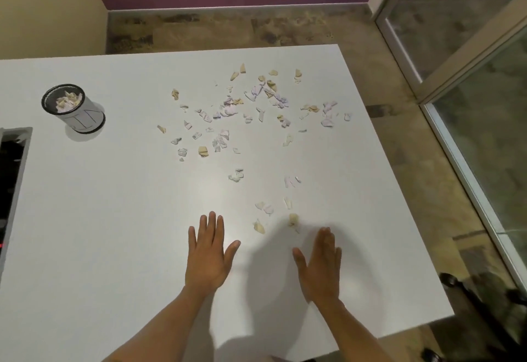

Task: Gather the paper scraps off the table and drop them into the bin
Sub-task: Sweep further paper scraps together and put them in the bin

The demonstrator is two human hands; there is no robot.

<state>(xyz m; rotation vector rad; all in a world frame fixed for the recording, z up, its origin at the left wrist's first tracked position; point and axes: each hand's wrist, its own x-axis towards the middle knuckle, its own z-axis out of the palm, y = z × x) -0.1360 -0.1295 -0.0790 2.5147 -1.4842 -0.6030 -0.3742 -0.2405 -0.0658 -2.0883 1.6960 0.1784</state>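
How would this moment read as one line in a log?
left hand open, flat | right hand open | scraps scattered on table | bin far left, partly filled

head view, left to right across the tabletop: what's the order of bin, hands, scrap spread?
Table cutout → bin, already holding some scraps → left hand, flat and open → right hand, open. The paper scraps spread over both hands' span, farther back, so they have no single slot.

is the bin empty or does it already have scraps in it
Not empty. The bin stands upright at the table's far left, and pale paper scraps show inside its open top. How full it is below them cannot be told.
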